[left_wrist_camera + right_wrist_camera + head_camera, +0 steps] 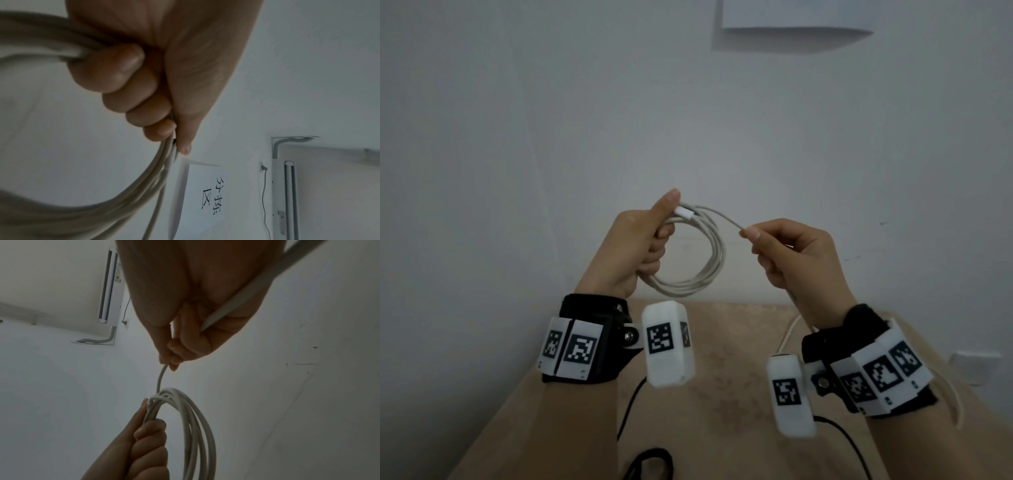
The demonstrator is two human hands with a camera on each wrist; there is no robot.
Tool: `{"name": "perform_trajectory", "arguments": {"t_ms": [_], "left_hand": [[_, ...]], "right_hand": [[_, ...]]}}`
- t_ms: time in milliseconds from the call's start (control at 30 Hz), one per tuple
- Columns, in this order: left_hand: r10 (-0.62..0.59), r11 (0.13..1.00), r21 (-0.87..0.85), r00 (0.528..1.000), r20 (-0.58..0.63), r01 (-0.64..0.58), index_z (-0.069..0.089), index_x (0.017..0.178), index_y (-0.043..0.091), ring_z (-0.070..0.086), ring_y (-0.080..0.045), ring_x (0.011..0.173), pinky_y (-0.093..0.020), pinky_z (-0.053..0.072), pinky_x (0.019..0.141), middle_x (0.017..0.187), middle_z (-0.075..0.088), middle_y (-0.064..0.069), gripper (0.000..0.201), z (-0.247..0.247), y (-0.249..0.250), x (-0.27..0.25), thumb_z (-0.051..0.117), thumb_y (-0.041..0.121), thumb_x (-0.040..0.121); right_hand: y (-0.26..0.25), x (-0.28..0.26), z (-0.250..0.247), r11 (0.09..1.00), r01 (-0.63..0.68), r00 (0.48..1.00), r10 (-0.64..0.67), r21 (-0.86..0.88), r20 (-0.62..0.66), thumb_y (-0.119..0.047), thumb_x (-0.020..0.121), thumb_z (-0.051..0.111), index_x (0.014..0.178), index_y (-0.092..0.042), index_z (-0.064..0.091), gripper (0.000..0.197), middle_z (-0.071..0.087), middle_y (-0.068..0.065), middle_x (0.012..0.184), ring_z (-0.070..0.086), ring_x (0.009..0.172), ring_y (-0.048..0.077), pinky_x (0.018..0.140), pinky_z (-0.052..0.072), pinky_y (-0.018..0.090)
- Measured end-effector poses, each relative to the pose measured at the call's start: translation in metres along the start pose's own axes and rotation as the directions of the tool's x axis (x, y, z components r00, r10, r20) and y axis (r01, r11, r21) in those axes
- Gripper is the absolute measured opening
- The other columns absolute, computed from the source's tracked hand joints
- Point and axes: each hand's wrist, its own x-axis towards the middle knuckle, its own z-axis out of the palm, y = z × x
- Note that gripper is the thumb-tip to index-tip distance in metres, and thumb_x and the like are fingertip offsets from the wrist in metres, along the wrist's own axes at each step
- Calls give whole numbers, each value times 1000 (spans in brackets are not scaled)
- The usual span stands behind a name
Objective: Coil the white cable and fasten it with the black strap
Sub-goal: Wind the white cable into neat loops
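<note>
The left hand (635, 246) grips several round loops of thin white cable (709, 270), held up above the beige table (722, 394); the right hand (794, 253) pinches its loose strand just right of the coil.

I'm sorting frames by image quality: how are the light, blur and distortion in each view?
Head view: dim, flat light, the white cable fairly sharp between left hand and right hand, the wrist cameras slightly smeared. Left wrist view: the nearest loops are blurred and swollen by the wide lens, yet the paper sign reads clearly. Right wrist view: the palm is dark and underexposed, the coil crisp.
</note>
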Motion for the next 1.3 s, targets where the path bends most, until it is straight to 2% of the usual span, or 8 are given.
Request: {"name": "perform_trajectory", "arguments": {"t_ms": [333,533,633,833,933,1033,1200,1300], "left_hand": [[-15,895,-446,995,-101,-32,32,58,21,13,-4,34,-18,11,34,44,17,9,49,20,1,1,52,48,93],[-49,808,-588,992,-120,-32,30,57,21,12,-5,32,-18,11,32,42,16,9,51,25,-2,5,49,50,94],[-51,757,-653,994,-98,-25,29,56,21,13,-5,31,-18,12,31,40,16,9,52,23,-2,6,48,52,94],[-76,602,-798,997,-30,22,32,51,21,14,-6,27,-17,14,28,38,17,8,55,38,-8,8,48,52,93],[-75,541,-840,997,-1,40,34,48,20,15,-6,27,-17,14,27,37,18,8,57,48,-12,9,47,51,94],[-75,510,-859,997,5,43,34,48,19,15,-6,27,-18,16,27,37,19,7,57,55,-16,9,47,50,94],[-118,441,-891,991,56,103,34,48,18,16,-6,27,-17,17,29,36,20,7,57,63,-27,11,47,48,95],[-130,444,-881,985,116,162,38,44,18,18,-6,26,-17,20,30,34,21,7,60,65,-35,14,44,48,96]], "right_hand": [[11,-3,13,949,-161,987,161,272,21,-16,87,62,76,-6,63,15,49,1,57,33,45,7,36,19,15],[19,-1,14,877,-256,960,278,407,4,-16,81,67,80,-8,61,9,57,9,91,40,53,6,33,21,14],[22,-2,18,850,-318,946,317,420,75,-28,73,70,94,-7,64,30,63,7,97,43,54,5,33,23,13],[24,-2,25,917,-279,960,271,284,69,-35,97,47,96,-6,70,38,67,0,88,39,55,6,37,23,14],[26,-2,24,918,-262,965,252,297,71,-39,99,39,99,-6,70,44,72,2,88,51,64,8,45,33,17],[27,0,23,893,-288,958,272,347,95,-40,100,37,97,-11,69,43,74,3,92,65,82,8,68,45,23],[31,2,21,606,-401,907,368,687,205,-35,99,42,81,-11,61,36,61,1,70,61,77,15,91,45,32],[35,2,19,558,-396,904,376,729,204,-35,100,38,78,-11,56,37,55,1,64,56,71,15,90,44,32]]}}
